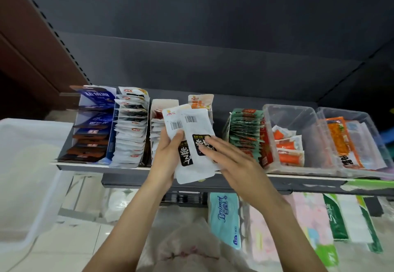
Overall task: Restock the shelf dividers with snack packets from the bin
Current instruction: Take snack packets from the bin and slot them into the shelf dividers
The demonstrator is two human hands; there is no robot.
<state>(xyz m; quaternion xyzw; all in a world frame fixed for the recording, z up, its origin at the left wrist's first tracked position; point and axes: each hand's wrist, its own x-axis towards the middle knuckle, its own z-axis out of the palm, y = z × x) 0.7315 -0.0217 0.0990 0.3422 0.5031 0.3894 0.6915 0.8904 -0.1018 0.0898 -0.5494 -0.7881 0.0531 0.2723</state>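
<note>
- White foil snack packets (195, 141), two that could be told apart, were fanned in front of the shelf (102, 167), barcodes up and black labels facing the camera; more may have been stacked behind them, but that could not be told.
- Left hand (168, 156) gripped the fan from below and behind, thumb pressed across the front of the left packet, probably to keep the slippery sheets from sliding apart.
- Right hand (232, 161) lay with straight fingers flat on the right packet's label, touching rather than clasping; my reading was that it was squaring the pair or peeling one off for a slot.
- Both hands hovered just before the middle divider (165, 103), whose white packets looked low, so that slot seemed the likely target.
- Dividers stood in a row so packets filed upright, face out: one of dark blue-and-brown packs (91, 135), one of white packs (131, 135), the middle one, a single orange-printed packet (200, 101) showing behind the held pair, and one of green-and-red packs (245, 135).
- Two clear plastic tubs (292, 112) sat at the right end of the shelf, one with loose orange sticks, one with flat orange packs.
- One large white bin (23, 176) stood at the left, near the shelf; its contents could not be seen.
- Tissue packs (225, 218) lay on the level below.
</note>
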